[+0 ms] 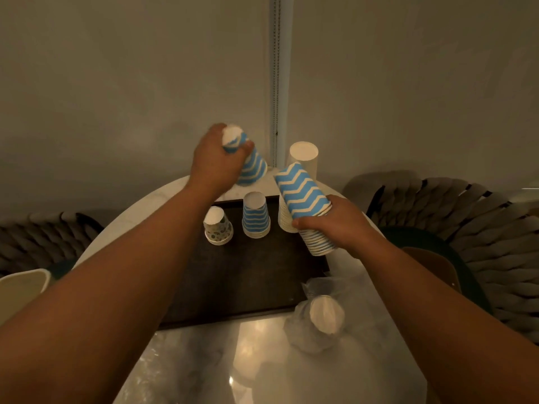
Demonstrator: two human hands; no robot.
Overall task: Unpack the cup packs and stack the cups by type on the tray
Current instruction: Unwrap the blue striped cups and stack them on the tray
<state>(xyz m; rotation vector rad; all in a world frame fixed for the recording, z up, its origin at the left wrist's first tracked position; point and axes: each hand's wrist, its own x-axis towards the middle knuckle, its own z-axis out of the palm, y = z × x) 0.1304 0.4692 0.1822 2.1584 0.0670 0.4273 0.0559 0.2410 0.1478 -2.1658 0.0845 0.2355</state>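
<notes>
— Three short piles stand on the tray (233, 275) so far, you say; what's leftmost?

— Furthest left a pale bin (22, 287) shows at the table edge, beside a woven chair. Then on the tray, the spotted cups (218, 227), upside down, a low pile. Just right of them the blue striped stack (256, 218), also inverted, so each new cup drops over the last.

— And your left hand?

— My left hand (214, 163) is raised above the far tray edge, fingers and thumb curled round the base of one blue chevron cup (248, 163). I hold it mouth down, so it's ready to cap a pile of its own kind, I judge.

— The right?

— My right hand (335, 225) grips the long chevron sleeve (306, 199) near its lower half, fingers wrapped round, tilted up toward the left hand. That slant lets me peel cups off the top one at a time, I think.

— Behind it?

— A tall plain white stack (303, 158) stands at the far right of the tray, half hidden by the sleeve.

— Anything unopened?

— Nearer me on the right, a plastic-wrapped pack (323, 316) lies on the marble table (204, 360), white cups inside, with a second chair (481, 243) beyond it
</notes>
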